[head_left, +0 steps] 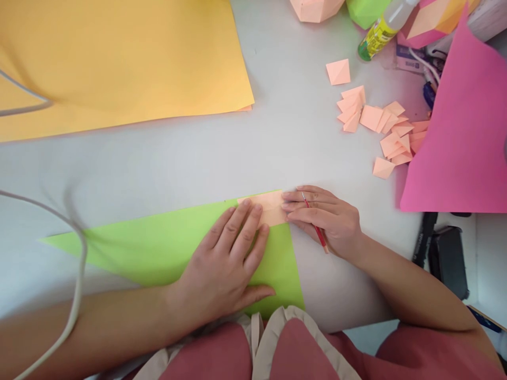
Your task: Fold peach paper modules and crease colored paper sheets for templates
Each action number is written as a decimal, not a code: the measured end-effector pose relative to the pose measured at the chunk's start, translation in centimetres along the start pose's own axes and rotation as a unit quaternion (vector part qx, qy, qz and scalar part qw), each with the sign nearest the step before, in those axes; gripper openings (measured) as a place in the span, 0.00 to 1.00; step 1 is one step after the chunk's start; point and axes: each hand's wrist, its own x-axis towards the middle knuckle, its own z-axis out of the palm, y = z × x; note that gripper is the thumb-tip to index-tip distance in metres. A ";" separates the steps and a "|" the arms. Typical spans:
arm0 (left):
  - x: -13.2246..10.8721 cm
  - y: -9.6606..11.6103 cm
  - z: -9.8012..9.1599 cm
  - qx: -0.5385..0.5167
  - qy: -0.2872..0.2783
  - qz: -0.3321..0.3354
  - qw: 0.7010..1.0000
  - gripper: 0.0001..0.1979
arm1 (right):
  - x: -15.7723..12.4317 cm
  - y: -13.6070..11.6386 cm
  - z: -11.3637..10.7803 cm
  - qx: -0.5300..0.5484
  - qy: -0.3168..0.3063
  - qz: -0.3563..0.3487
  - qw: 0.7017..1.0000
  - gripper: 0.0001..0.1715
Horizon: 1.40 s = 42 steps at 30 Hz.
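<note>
A peach paper piece (272, 205) with a crease along it lies on a green paper sheet (154, 248), at the sheet's upper right corner. My left hand (227, 250) rests flat and open, its fingertips on the left part of the peach paper and its palm over the green sheet. My right hand (332, 216) touches the right end of the peach paper with its fingertips. Between its fingers is a thin red tool (319, 235) with a narrow metal tip pointing away from me; its exact kind is unclear.
Small folded peach pieces (371, 117) lie at upper right, by a glue bottle (376, 39) and a standing pink sheet (463, 137). Yellow paper (119, 58) covers the upper left. A white cable (77, 295) crosses above my left forearm. A black case (449, 261) lies at right.
</note>
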 end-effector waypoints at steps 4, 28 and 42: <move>0.0 0.1 -0.4 0.016 0.004 -0.001 1.000 0.44 | 0.0 0.0 0.1 0.002 0.005 -0.007 1.000 0.12; 0.1 -0.1 -0.8 0.039 0.021 -0.004 0.999 0.41 | -0.1 0.3 -0.1 0.001 -0.007 0.007 1.000 0.11; 0.0 0.1 -0.4 0.058 0.019 0.005 0.998 0.50 | 1.6 -0.7 -1.8 0.123 -0.036 0.092 0.987 0.07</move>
